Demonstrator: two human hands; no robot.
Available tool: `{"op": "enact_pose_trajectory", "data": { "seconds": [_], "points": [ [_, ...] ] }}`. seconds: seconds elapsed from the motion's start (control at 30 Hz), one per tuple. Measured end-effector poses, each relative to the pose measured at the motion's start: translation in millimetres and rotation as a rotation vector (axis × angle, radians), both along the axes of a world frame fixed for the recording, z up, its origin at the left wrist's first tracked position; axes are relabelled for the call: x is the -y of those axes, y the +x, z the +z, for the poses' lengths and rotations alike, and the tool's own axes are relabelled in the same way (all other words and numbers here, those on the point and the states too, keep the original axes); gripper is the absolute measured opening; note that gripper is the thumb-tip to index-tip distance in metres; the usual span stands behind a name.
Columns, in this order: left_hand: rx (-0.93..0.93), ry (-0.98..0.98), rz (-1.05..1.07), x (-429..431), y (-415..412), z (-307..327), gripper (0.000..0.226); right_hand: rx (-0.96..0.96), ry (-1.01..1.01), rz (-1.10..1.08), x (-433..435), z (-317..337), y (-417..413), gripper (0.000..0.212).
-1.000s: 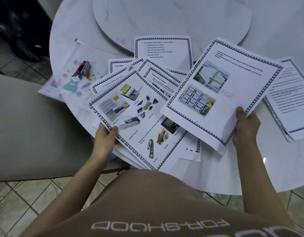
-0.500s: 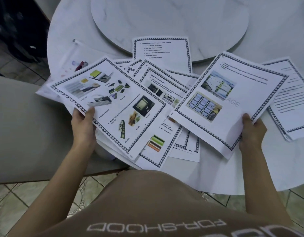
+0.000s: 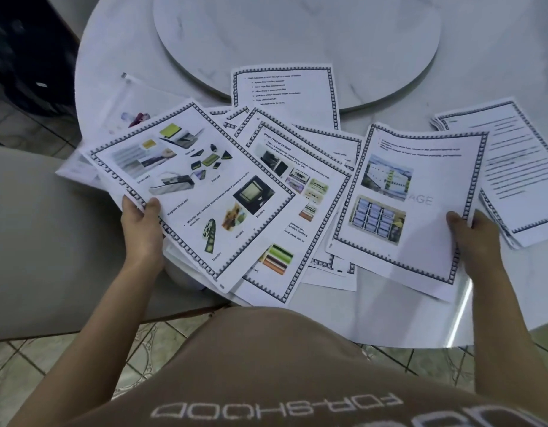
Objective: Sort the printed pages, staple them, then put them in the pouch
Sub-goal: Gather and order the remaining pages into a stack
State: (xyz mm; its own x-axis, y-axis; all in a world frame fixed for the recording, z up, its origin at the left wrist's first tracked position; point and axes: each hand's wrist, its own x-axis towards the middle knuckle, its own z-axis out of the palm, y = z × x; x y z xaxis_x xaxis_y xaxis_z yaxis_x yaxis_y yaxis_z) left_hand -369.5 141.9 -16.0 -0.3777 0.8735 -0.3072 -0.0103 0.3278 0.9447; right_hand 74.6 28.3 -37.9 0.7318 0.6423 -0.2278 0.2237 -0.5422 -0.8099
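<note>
Printed pages with checkered borders lie fanned over the white marble table (image 3: 389,315). My left hand (image 3: 141,224) pinches the lower left edge of a page of storage-device pictures (image 3: 192,186), lifted over the pile. My right hand (image 3: 470,238) grips the right edge of a page with two photos (image 3: 405,198). Between them a page headed "other types of storage" (image 3: 300,183) lies on several more sheets. A clear pouch (image 3: 127,103) lies at the left, partly under the lifted page; a small red stapler (image 3: 139,118) peeks out there.
A stack of text pages (image 3: 519,167) lies at the right. One text page (image 3: 285,90) overlaps the round turntable (image 3: 297,32) at the table's middle. A beige chair seat (image 3: 50,241) stands at the left, over tiled floor (image 3: 16,365).
My left hand has carried its picture page up and to the left, covering most of the pouch and stapler. My right hand has lowered its page and turned it nearly upright toward me.
</note>
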Motion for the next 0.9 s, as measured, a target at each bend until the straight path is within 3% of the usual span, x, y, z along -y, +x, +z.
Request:
{"op": "enact_pose_trajectory", "data": {
  "seconds": [0.23, 0.37, 0.6, 0.8, 0.9],
  "points": [
    [0.052, -0.062, 0.026, -10.8, -8.1, 9.0, 0.029, -0.010, -0.018, -0.001, -2.0, 0.6, -2.6, 0.028],
    [0.072, -0.074, -0.171, -18.8, 8.1, 28.3, 0.034, -0.039, -0.007, 0.040, -6.5, -1.0, -13.9, 0.012],
    [0.171, 0.033, -0.476, -35.0, 80.9, 83.0, 0.028, -0.002, -0.012, 0.082, -19.1, -3.9, -29.3, 0.030],
    [0.321, 0.197, -0.655, -40.3, 123.3, 127.3, 0.025, -0.037, 0.000, 0.102, -23.4, 0.7, -39.3, 0.016],
    [0.319, 0.198, -0.768, -37.0, 146.5, 132.4, 0.024, -0.108, 0.033, 0.140, -28.1, 5.5, -48.5, 0.022]
  ]
}}
